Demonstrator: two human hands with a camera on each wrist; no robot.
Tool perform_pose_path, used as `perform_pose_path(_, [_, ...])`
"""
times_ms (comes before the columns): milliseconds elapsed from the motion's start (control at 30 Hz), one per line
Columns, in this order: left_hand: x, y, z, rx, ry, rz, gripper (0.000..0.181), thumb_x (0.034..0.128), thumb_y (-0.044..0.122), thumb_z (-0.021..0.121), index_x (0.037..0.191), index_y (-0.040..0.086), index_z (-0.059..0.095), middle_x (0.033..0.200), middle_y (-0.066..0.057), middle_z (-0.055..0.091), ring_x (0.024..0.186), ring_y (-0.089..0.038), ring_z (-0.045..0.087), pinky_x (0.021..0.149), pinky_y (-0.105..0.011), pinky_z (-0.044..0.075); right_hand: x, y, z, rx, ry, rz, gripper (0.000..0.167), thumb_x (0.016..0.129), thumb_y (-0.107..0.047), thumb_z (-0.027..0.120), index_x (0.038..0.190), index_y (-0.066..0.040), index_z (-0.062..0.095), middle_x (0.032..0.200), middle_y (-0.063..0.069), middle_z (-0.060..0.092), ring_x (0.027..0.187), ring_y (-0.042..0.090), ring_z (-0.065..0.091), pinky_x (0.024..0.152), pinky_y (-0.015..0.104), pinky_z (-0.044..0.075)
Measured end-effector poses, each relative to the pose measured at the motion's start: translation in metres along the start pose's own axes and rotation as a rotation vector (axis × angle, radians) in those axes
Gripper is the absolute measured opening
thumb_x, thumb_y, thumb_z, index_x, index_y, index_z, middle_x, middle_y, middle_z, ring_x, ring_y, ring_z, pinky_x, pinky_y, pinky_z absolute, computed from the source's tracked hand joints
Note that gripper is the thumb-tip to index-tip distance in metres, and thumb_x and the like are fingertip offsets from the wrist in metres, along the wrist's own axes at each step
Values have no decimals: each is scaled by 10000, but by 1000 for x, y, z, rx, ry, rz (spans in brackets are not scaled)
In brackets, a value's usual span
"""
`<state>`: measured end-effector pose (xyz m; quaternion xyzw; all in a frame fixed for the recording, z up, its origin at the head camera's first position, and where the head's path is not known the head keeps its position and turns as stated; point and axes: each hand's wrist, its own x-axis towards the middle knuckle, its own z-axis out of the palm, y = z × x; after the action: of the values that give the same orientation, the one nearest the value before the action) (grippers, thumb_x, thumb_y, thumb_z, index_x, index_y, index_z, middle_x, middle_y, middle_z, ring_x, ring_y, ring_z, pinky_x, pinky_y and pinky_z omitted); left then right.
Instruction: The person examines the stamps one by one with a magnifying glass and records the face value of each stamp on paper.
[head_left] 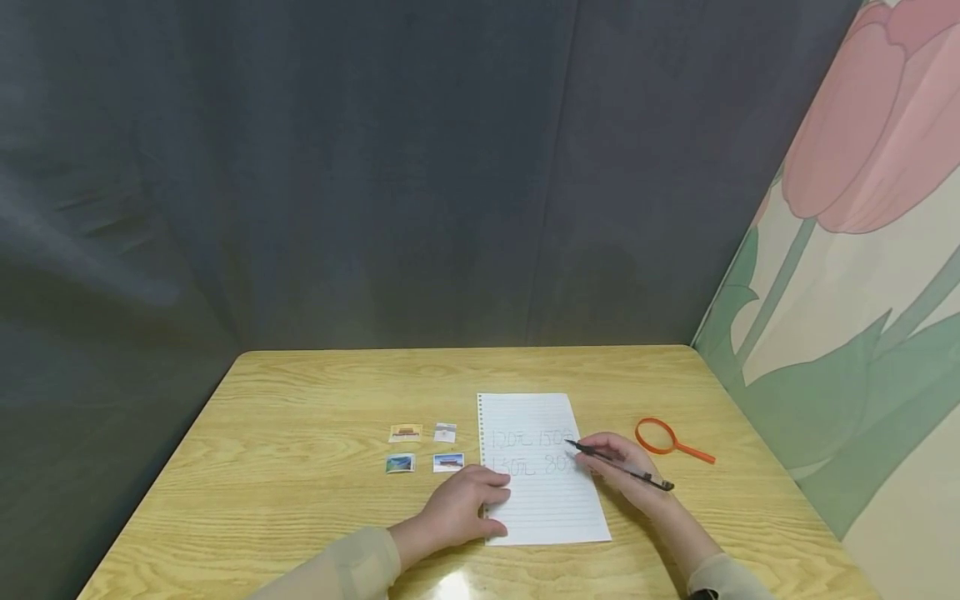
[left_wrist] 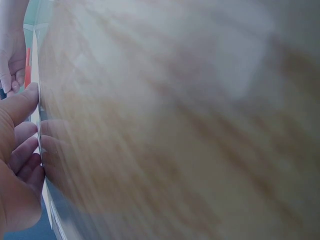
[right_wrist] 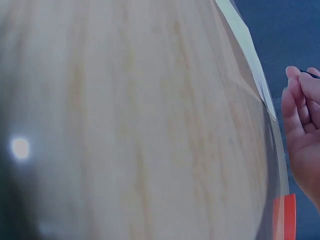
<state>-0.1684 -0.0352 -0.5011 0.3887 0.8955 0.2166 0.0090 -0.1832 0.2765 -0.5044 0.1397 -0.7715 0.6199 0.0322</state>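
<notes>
A lined sheet of paper (head_left: 547,508) with punched holes along its left edge lies on the table, bearing two rows of handwritten figures. The left hand (head_left: 461,508) rests on the sheet's lower left edge with its fingers spread. Between thumb and fingers the right hand (head_left: 626,471) pinches a black pen (head_left: 645,477), its tip over the end of the upper row. In the left wrist view the left hand (left_wrist: 20,150) lies against the table surface. The right wrist view shows the right hand (right_wrist: 305,110) at the edge, most of the pen hidden.
Several small stamp-like pictures lie left of the paper, among them a yellow one (head_left: 406,433) and a green-blue one (head_left: 401,463). An orange magnifying glass (head_left: 696,453) lies right of the right hand. A dark curtain (head_left: 420,183) stands behind the wooden table (head_left: 300,500).
</notes>
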Motion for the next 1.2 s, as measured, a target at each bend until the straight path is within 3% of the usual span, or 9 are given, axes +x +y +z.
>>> perform_pose_path(133, [0,0,0,-3,3,4,510,796,359,827,1229,117,710,1355,15,603,1253,-183,519,1072,-304,408,1,2,-4,131,-107,-90,284,898,113,627,1149,222,552,1011,320,668,881,162,691,703,272,592])
perform_pose_path(300, [0,0,-1,1,8,10,506,799,363,823,1227,118,711,1355,12,604,1253,-187,520,1075,-306,407,1,2,-8,323,-220,-114,348,919,151,558,1198,312,426,1080,266,681,1001,194,684,788,281,587])
perform_pose_path(400, [-1,0,0,1,8,14,504,802,363,821,1227,115,711,1356,6,604,1253,-193,521,1076,-312,407,2,3,-8,384,-257,-112,349,934,146,533,1205,326,406,1096,253,680,1012,193,676,817,290,581])
perform_pose_path(600, [0,-1,1,2,-5,-4,510,803,368,818,1234,120,706,1365,14,596,1264,-189,513,1084,-312,398,1,7,-8,282,-206,-80,287,973,92,516,1229,223,533,1107,203,696,958,159,690,803,275,582])
perform_pose_path(800, [1,-1,2,6,-20,-24,511,806,377,815,1243,136,704,1375,32,586,1277,-181,503,1092,-306,388,-2,7,-9,318,-135,61,338,1025,-52,518,1268,183,527,1154,219,671,880,160,668,748,265,581])
perform_pose_path(867, [0,-1,2,4,-20,-27,511,804,377,816,1242,138,705,1374,34,587,1277,-179,503,1090,-304,389,-3,6,-10,280,-109,93,362,1025,-78,530,1273,185,512,1153,241,656,843,147,639,701,249,568])
perform_pose_path(1000, [0,-1,1,5,-23,-30,513,804,380,816,1244,141,704,1373,38,587,1277,-173,502,1089,-302,390,-4,7,-15,73,-25,97,331,993,-69,591,1250,137,561,1087,249,648,795,135,616,648,243,554])
perform_pose_path(1200, [1,-1,1,7,-19,-26,515,803,376,818,1244,138,703,1374,37,587,1274,-172,503,1087,-302,392,-6,13,-28,-336,129,47,295,902,-24,709,1191,-13,655,1002,141,688,831,110,637,668,245,560])
